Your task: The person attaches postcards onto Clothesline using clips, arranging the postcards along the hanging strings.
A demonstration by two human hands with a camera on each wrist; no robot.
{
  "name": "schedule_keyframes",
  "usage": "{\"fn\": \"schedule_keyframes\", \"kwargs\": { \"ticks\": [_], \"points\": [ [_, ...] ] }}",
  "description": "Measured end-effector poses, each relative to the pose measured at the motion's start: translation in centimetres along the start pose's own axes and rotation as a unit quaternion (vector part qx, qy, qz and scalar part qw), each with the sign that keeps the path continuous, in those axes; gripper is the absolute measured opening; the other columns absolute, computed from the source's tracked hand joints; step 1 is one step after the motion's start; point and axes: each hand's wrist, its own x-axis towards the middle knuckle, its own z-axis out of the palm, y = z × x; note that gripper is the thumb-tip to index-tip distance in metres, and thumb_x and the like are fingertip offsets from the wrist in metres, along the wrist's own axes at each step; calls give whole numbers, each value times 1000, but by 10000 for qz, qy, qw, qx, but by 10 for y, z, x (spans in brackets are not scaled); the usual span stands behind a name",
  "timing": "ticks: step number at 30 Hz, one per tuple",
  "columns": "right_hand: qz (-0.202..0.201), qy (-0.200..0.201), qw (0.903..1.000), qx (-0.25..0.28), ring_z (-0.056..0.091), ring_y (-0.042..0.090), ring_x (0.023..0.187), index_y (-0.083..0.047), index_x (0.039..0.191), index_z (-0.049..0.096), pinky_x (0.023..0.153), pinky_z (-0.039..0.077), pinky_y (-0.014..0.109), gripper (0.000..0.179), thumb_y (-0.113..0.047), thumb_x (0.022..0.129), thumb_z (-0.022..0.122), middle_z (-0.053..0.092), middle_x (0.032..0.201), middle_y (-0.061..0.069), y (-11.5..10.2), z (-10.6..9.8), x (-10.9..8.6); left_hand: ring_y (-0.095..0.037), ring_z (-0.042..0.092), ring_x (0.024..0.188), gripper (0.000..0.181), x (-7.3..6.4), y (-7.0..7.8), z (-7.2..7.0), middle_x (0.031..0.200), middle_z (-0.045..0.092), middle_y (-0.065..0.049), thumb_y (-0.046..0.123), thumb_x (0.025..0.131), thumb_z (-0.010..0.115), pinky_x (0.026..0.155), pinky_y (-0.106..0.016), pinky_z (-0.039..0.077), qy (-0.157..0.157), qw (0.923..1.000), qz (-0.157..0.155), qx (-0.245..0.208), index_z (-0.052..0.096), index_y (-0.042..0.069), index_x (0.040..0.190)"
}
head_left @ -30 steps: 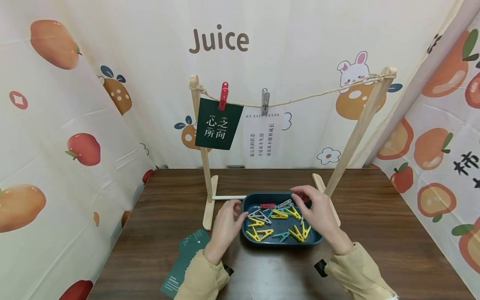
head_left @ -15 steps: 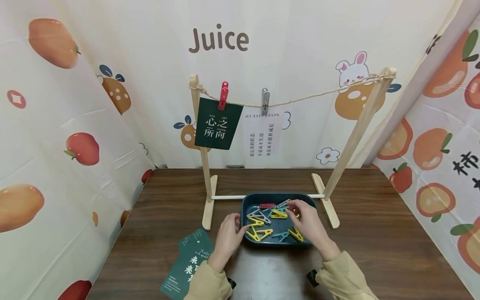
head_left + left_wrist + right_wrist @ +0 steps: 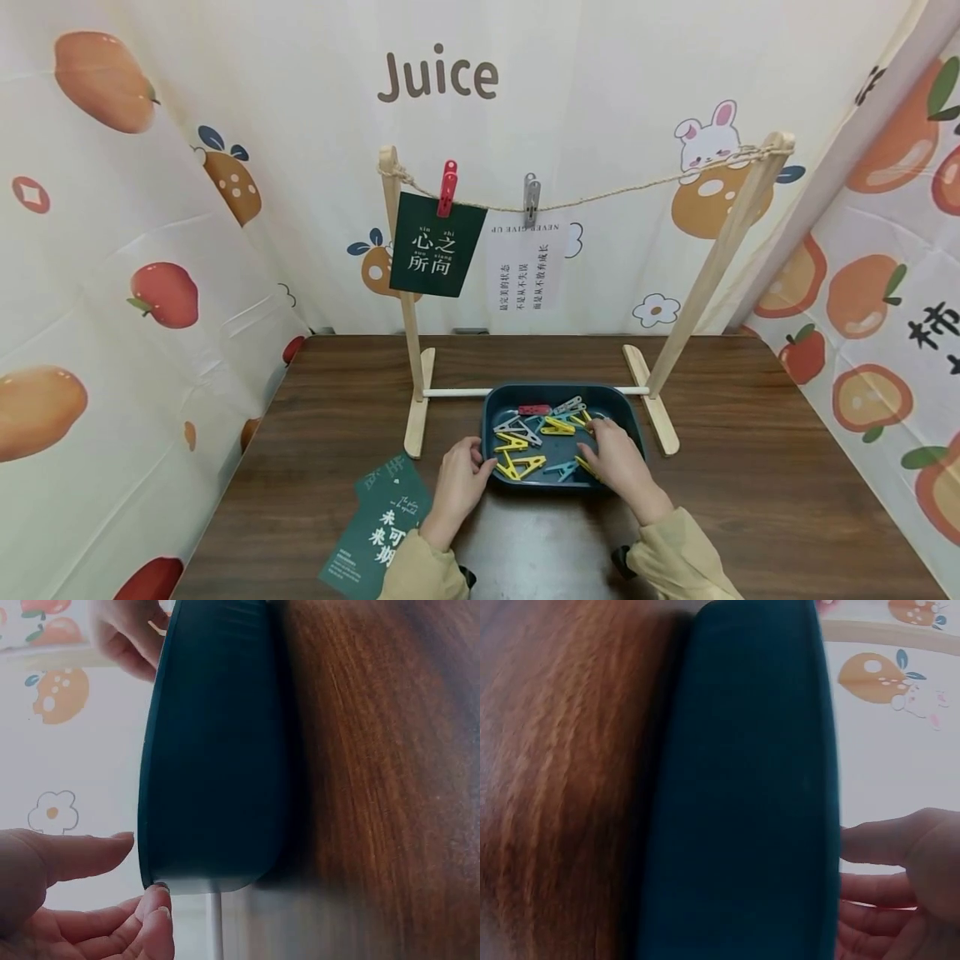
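A dark teal tray [image 3: 617, 405] holds several plastic clothespins: yellow, grey, blue and one red clothespin [image 3: 534, 410]. My right hand [image 3: 621, 460] reaches over the tray's right side, its fingers down among yellow clothespins [image 3: 588, 468]. In the right wrist view, the tray wall [image 3: 742, 787] hides those fingertips, so I cannot tell whether they pinch a clothespin. My left hand [image 3: 459, 477] is at the tray's left end with relaxed fingers. The left wrist view shows its fingertips [image 3: 157, 919] against the tray's outside and its thumb close to the rim.
Behind the tray, a wooden stand [image 3: 701, 275] carries a string [image 3: 615, 198]. A red clothespin [image 3: 447, 188] holds a green card [image 3: 437, 246] there, a grey clothespin [image 3: 531, 200] a white card [image 3: 527, 267]. Green cards [image 3: 375, 533] lie left on the wooden table [image 3: 795, 492].
My right hand has moved from the tray's back right rim left and forward, then down among the clothespins. My left hand has slid slightly toward the front along the tray's left end.
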Motion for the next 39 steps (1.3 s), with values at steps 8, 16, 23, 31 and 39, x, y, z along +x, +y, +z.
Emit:
{"fn": "schedule_keyframes", "kwargs": {
  "ticks": [8, 16, 23, 31, 39],
  "points": [
    [142, -331, 9987, -364, 54, 23, 67, 7, 91, 56, 58, 45, 37, 31, -16, 75, 70, 56, 84, 17, 8, 8, 2, -9, 47, 56, 30, -2, -2, 2, 64, 52, 0, 7, 78, 66, 50, -22, 39, -6, 9998, -83, -189, 57, -9, 102],
    [98, -577, 9957, -719, 48, 16, 56, 2, 80, 57, 53, 43, 34, 30, -22, 73, 73, 52, 70, 10, 11, 16, 4, -8, 47, 56, 28, -5, -5, 5, 63, 52, 1, 4, 77, 67, 51, -21, 40, 170, 9992, 6, -354, 58, -9, 100],
    [-169, -599, 9942, -875, 40, 11, 46, -9, 56, 46, 46, 37, 28, 33, -20, 73, 72, 41, 50, 0, 10, 18, 6, -8, 48, 55, 28, -7, -6, 6, 63, 53, 0, 3, 77, 67, 50, -21, 40, 305, 9985, 63, -447, 57, -10, 99],
    [-226, -764, 9918, -1002, 43, 13, 50, -4, 61, 53, 48, 38, 30, 23, -14, 73, 70, 47, 55, 3, 12, 19, 9, -7, 47, 54, 27, -8, -5, 7, 63, 52, 1, 3, 77, 66, 50, -21, 40, 403, 9980, 91, -469, 58, -10, 99],
    [-156, -817, 9914, -1006, 47, 14, 54, -3, 62, 55, 52, 42, 33, 22, -14, 73, 70, 53, 60, 6, 9, 22, 13, -7, 46, 54, 27, -8, -4, 7, 63, 52, 1, 3, 77, 66, 50, -21, 40, 410, 9981, 88, -449, 58, -10, 100]
  ]
}}
